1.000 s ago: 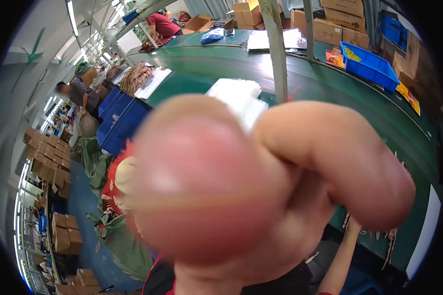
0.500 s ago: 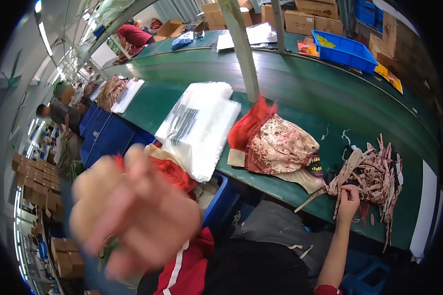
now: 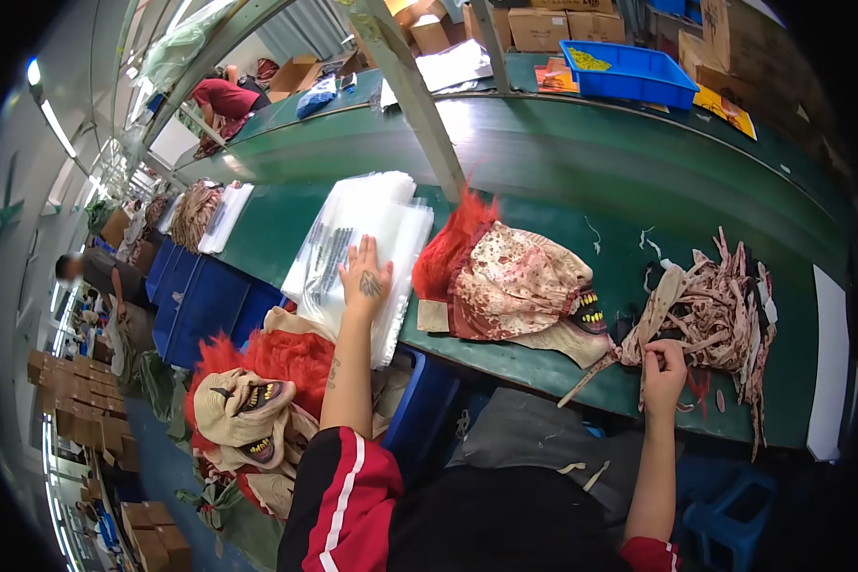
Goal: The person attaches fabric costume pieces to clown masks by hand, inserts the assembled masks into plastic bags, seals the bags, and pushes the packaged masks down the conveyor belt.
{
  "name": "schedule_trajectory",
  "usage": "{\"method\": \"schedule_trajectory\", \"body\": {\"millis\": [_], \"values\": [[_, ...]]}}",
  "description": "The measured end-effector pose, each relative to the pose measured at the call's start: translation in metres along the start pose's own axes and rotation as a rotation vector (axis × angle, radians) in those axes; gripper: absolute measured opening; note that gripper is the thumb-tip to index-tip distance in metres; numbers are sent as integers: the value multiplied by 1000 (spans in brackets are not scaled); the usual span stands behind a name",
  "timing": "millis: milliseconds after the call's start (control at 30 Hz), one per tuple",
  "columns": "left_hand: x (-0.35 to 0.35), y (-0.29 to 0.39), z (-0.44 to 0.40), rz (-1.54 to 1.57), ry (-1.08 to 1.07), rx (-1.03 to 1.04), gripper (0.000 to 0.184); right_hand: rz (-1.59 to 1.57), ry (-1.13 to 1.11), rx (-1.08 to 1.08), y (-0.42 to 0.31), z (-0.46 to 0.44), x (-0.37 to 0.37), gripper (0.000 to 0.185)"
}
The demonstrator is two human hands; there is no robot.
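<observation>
My left hand [image 3: 365,280] lies with its fingers spread on a stack of clear plastic bags [image 3: 338,229]. A blood-spattered clown mask [image 3: 520,281] with red hair lies folded flat on the green table, between my hands. At the edge of a tangled heap of stained strips [image 3: 720,319], my right hand [image 3: 665,372] is closed with thumb and finger pinched on a strip, just right of the mask's chin. More red-haired masks [image 3: 248,405] are piled below my left forearm.
The green table [image 3: 267,205] runs along a conveyor [image 3: 562,143]. Blue bins [image 3: 214,310] stand at the left, and a blue tray [image 3: 634,74] is across the conveyor. A blue stool [image 3: 729,520] is low at the right. Two people, one in red [image 3: 224,98], are farther off.
My left hand has dropped from close before the camera onto the plastic bags. My right hand stays at the strips. The view has turned, shifting the table scene leftward.
</observation>
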State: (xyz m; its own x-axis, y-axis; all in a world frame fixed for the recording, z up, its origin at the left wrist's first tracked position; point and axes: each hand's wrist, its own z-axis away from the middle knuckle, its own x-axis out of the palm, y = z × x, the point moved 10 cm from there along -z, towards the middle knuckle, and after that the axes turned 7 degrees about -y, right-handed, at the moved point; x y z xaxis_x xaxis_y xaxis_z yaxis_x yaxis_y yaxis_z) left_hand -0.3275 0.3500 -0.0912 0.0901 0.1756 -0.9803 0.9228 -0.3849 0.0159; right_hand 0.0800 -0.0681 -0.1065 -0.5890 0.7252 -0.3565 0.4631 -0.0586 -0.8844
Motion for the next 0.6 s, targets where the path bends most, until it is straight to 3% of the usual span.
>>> {"method": "schedule_trajectory", "body": {"millis": [100, 133, 167, 233, 267, 300, 367, 400, 433, 467, 533, 567, 600], "values": [[5, -12, -25, 146, 17, 27, 50, 1, 7, 18, -4, -1, 0, 6], [-7, -12, -30, 245, 137, 63, 31, 5, 8, 21, -3, 0, 0, 6], [-6, -12, -32, 246, 134, 67, 31, 9, 9, 25, -3, 0, -1, 6], [-7, -31, -35, 441, 167, -104, 22, 12, 8, 20, -5, 0, -1, 6], [-8, -43, -34, 561, 330, -102, 17, 13, 6, 12, -7, -1, -1, 6], [0, -51, -39, 563, 326, -91, 17, 15, 16, 18, -7, -1, -2, 6], [18, -84, -39, 1313, 361, -266, 16, 16, 6, 29, -9, -1, 0, 6], [44, -112, -55, 1597, 230, -329, 16, 43, 9, 14, -13, -1, -1, 7], [54, -133, -72, 1817, 126, -154, 22, 44, 19, 20, -12, -1, -2, 7], [48, -156, -68, 1855, 166, -381, 26, 47, 10, 6, -14, -1, -1, 7], [-24, -157, -58, 1999, 449, -504, 29, 57, 3, -25, -14, -2, 0, 7], [-49, -176, -70, 1961, 501, -386, 32, 62, 7, -22, -13, -2, -1, 7], [-81, -168, -74, 2120, 590, -304, 36, 50, 9, -9, -12, -2, -2, 7]]}}
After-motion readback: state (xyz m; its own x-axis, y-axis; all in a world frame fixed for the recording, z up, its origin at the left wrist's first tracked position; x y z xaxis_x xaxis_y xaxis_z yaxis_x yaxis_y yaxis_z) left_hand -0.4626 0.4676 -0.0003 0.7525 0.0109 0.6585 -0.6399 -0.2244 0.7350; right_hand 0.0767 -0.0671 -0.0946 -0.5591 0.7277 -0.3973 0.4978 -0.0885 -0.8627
